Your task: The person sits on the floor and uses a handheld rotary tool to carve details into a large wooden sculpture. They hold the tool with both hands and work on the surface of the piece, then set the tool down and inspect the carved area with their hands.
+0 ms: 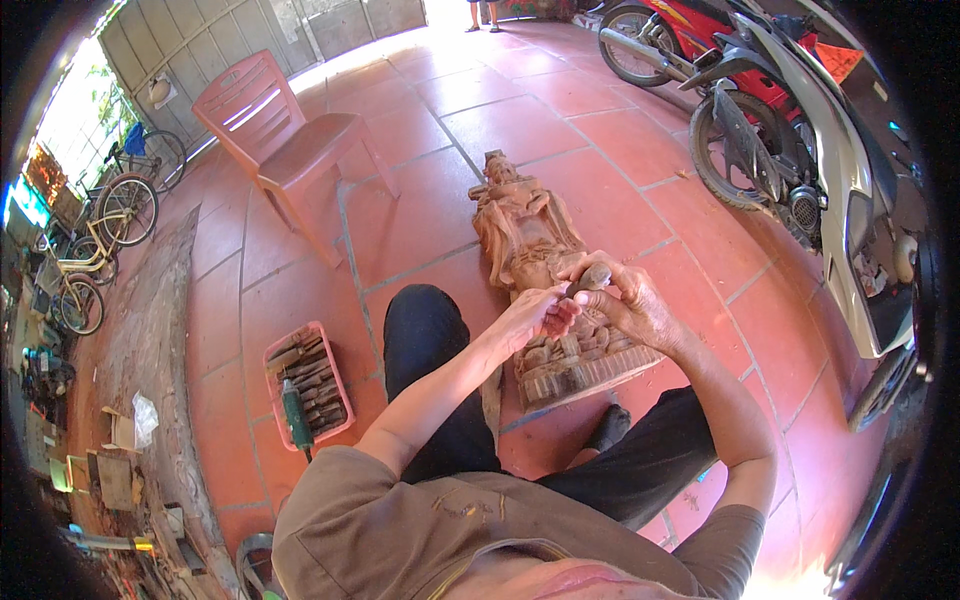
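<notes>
A carved wooden statue of a robed figure lies on its back on the tiles, its base toward me. Over its lower half, my right hand is closed around the rounded wooden handle of a chisel. Just to the left, my left hand has its fingers curled at the lower end of the same tool. The blade is hidden by my hands, so whether it touches the wood cannot be told.
A pink basket of several carving tools sits left of my knee, a green power tool lying across it. Beyond stands a reddish plastic chair. Motorbikes line the right; bicycles and a long timber slab the left. Someone's legs show far off.
</notes>
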A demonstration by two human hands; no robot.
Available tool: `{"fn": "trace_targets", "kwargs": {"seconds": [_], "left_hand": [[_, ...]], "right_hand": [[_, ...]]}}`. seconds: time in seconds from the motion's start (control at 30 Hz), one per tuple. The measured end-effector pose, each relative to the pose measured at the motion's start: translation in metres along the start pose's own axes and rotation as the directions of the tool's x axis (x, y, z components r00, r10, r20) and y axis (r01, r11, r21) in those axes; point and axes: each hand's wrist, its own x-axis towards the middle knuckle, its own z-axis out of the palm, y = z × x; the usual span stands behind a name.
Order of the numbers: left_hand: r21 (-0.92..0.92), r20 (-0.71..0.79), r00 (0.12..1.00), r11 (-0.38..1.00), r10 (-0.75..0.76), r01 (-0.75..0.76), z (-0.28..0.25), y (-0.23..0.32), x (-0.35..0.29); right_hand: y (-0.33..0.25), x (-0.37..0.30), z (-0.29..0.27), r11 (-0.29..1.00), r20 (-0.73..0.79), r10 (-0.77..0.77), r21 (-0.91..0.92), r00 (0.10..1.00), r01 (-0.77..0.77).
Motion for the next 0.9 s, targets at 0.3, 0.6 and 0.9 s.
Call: {"fn": "trace_targets", "kwargs": {"seconds": [0.3, 0.6, 0.9], "left_hand": [[0.036, -0.008, 0.999, 0.999, -0.033, 0.033, 0.001, 0.001, 0.001], [0.024, 0.007, 1.0, 1.0, -0.005, 0.004, -0.009, -0.01, 0.008], [0.053, 0.01, 1.0, 0.999, 0.002, -0.003, -0.005, -0.011, 0.004]], "right_hand": [[0.005, 0.002, 0.001, 0.998, 0.017, -0.055, -0.043, 0.998, 0.056], [0.003, 0.001, 0.002, 0.995, 0.0, -0.072, -0.072, 0.997, 0.072], [0.002, -0.002, -0.001, 0.997, 0.027, -0.032, -0.074, 0.999, 0.034]]}}
